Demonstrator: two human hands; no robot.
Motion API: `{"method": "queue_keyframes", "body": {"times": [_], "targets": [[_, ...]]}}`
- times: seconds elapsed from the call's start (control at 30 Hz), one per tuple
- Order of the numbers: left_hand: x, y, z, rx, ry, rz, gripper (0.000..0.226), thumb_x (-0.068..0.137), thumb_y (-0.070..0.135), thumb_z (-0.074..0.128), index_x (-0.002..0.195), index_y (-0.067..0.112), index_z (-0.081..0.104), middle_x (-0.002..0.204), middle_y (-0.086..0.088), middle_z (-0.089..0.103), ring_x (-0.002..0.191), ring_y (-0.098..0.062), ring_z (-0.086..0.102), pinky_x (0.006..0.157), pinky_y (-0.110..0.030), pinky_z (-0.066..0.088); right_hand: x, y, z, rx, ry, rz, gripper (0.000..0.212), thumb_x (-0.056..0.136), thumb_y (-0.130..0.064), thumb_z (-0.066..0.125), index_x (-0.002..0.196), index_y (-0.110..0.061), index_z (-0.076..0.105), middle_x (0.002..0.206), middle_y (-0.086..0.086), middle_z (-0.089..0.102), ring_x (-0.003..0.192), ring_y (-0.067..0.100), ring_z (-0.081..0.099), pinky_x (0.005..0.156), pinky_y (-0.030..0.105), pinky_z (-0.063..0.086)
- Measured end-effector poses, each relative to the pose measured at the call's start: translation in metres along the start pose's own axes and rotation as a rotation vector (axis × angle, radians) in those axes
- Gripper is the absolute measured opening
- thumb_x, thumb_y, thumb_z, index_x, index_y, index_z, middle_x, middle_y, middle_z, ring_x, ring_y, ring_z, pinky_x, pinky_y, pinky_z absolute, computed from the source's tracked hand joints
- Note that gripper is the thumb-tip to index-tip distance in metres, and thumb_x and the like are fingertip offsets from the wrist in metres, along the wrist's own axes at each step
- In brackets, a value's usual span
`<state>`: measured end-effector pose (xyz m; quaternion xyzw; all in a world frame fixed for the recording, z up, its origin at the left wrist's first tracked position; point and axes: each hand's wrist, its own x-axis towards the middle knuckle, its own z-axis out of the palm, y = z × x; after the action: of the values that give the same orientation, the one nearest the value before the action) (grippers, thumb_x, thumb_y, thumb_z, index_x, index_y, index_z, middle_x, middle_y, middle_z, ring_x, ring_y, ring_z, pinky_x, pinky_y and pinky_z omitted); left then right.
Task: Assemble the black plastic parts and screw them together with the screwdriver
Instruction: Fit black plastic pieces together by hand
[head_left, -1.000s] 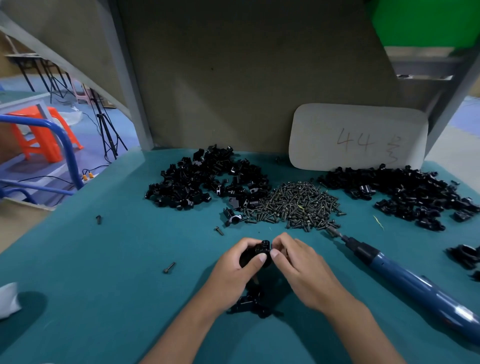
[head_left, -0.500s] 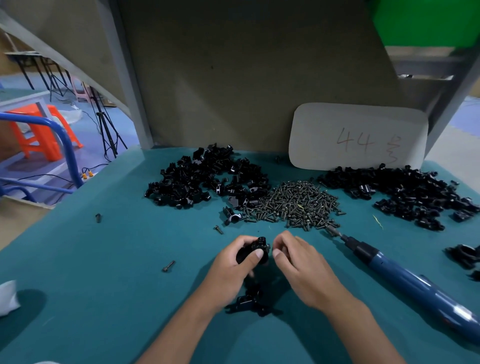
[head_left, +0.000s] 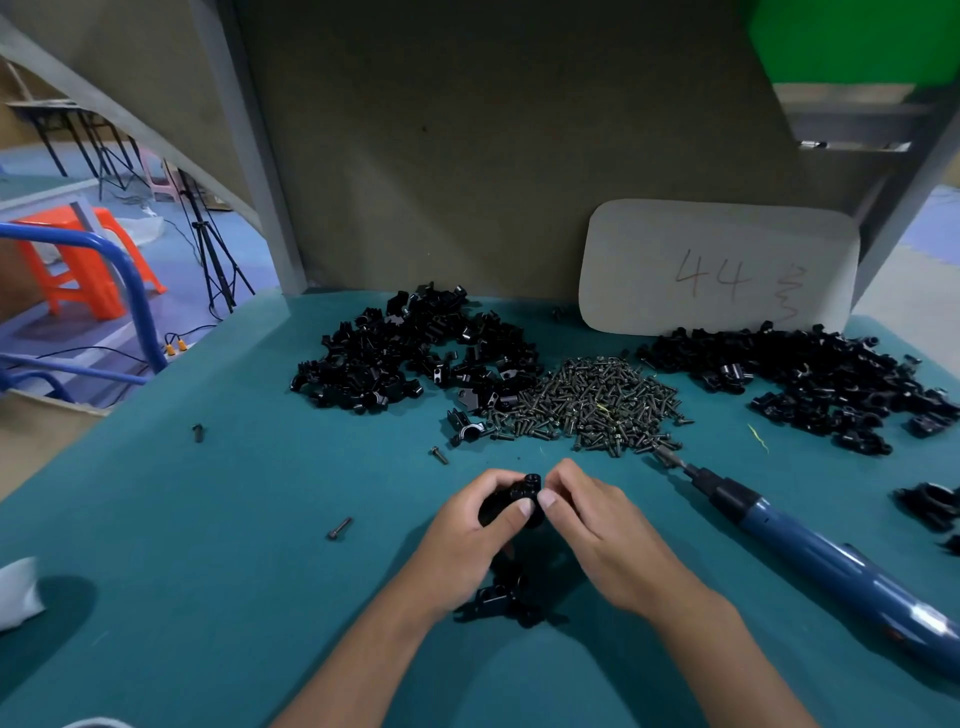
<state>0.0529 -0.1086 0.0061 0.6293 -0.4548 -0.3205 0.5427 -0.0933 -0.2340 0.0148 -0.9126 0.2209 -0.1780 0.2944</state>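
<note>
Teal matting covers the worktop (head_left: 208, 597), which backs onto a brown board wall. Near the front edge, at the middle, the left hand (head_left: 467, 540) curls its fingers and thumb around a black plastic part (head_left: 511, 501), holding it just above the surface. The right hand (head_left: 597, 535) meets it from the other side, its thumb and forefinger pinched at the part's top; whether a screw sits between them cannot be told. Under the wrists lies another black plastic piece (head_left: 501, 605) on the mat. To the right, an electric screwdriver (head_left: 810, 545) with a blue body lies untouched, its bit pointing at the screw pile (head_left: 592, 405) in the middle of the worktop. Heaps of black parts flank that pile: one heap (head_left: 410, 358) to the left, another (head_left: 810, 379) toward the back right corner. Loose screws (head_left: 338, 529) lie scattered to the left. A pale card (head_left: 717, 270) marked "44" leans against the wall.
</note>
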Motion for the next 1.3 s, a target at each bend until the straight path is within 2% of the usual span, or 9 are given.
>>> {"method": "queue_keyframes", "body": {"times": [0.07,0.2,0.37,0.53,0.7,0.93,1.07,1.17,1.3], "targets": [[0.0,0.001,0.0,0.001,-0.01,0.0,0.013,0.099,0.041,0.061,0.112,0.041,0.064,0.103,0.017,0.071,0.093,-0.002,0.066,0.08,-0.016,0.051,-0.001,-0.001,0.0,-0.071,0.021,-0.017,0.035,0.099,-0.062,0.021,0.087,-0.035,0.039,0.082,-0.012,0.05,0.079,0.009,0.048,0.063,0.032,0.037],[-0.001,-0.001,0.002,0.013,0.02,0.002,0.01,0.1,0.036,0.062,0.11,0.04,0.063,0.093,0.018,0.068,0.074,-0.001,0.061,0.07,-0.013,0.048,0.002,-0.007,0.004,-0.108,0.029,0.008,0.049,0.1,-0.066,0.012,0.076,-0.031,0.037,0.072,-0.005,0.048,0.072,0.011,0.046,0.063,0.037,0.039],[0.0,-0.001,0.002,0.016,0.007,0.005,0.013,0.1,0.036,0.061,0.113,0.036,0.063,0.096,0.015,0.068,0.084,-0.002,0.062,0.077,-0.019,0.05,0.005,-0.012,0.011,-0.096,0.095,0.107,0.057,0.096,-0.066,0.014,0.067,-0.024,0.041,0.06,0.002,0.046,0.058,0.017,0.045,0.054,0.035,0.03],[0.001,-0.002,0.0,0.007,0.031,-0.028,0.017,0.101,0.038,0.06,0.118,0.035,0.062,0.11,0.014,0.07,0.104,-0.005,0.065,0.092,-0.025,0.052,-0.001,-0.007,0.007,-0.01,0.056,0.082,0.042,0.095,-0.069,0.021,0.083,-0.036,0.042,0.073,-0.01,0.05,0.074,0.008,0.05,0.06,0.029,0.032],[0.0,-0.001,0.001,-0.003,0.009,-0.024,0.016,0.097,0.041,0.063,0.113,0.04,0.063,0.105,0.014,0.071,0.099,-0.005,0.067,0.086,-0.023,0.053,0.0,-0.002,0.004,-0.029,0.033,-0.007,0.036,0.099,-0.059,0.023,0.081,-0.032,0.039,0.079,-0.01,0.048,0.081,0.008,0.046,0.064,0.031,0.037],[0.004,-0.005,0.003,-0.065,0.072,-0.01,0.026,0.082,0.05,0.072,0.106,0.04,0.07,0.097,0.011,0.073,0.083,-0.004,0.065,0.07,-0.025,0.053,0.003,0.0,0.004,-0.041,0.063,-0.002,0.06,0.092,-0.079,0.012,0.073,-0.03,0.042,0.067,-0.005,0.05,0.067,0.012,0.048,0.061,0.038,0.039],[0.005,-0.008,0.003,-0.079,0.082,-0.007,0.029,0.081,0.052,0.072,0.106,0.038,0.071,0.097,0.006,0.074,0.082,-0.007,0.067,0.068,-0.025,0.053,0.003,0.001,0.004,0.051,0.101,0.049,0.049,0.09,-0.081,0.026,0.083,-0.037,0.047,0.074,-0.013,0.055,0.07,0.007,0.05,0.059,0.023,0.035],[0.005,-0.009,0.003,-0.091,0.098,-0.015,0.027,0.082,0.051,0.072,0.105,0.038,0.071,0.095,0.005,0.074,0.078,-0.007,0.065,0.067,-0.024,0.053,0.003,0.003,0.0,0.153,0.115,0.028,0.025,0.095,-0.067,0.042,0.096,-0.043,0.051,0.096,-0.023,0.059,0.092,0.001,0.056,0.073,0.013,0.038],[0.004,-0.009,0.002,-0.069,0.087,-0.035,0.024,0.085,0.052,0.067,0.106,0.04,0.067,0.092,0.009,0.071,0.07,-0.005,0.061,0.067,-0.022,0.052,0.004,0.003,0.002,0.05,0.124,-0.032,0.021,0.098,-0.06,0.038,0.095,-0.043,0.05,0.103,-0.027,0.053,0.104,0.002,0.05,0.081,0.01,0.035]]}}
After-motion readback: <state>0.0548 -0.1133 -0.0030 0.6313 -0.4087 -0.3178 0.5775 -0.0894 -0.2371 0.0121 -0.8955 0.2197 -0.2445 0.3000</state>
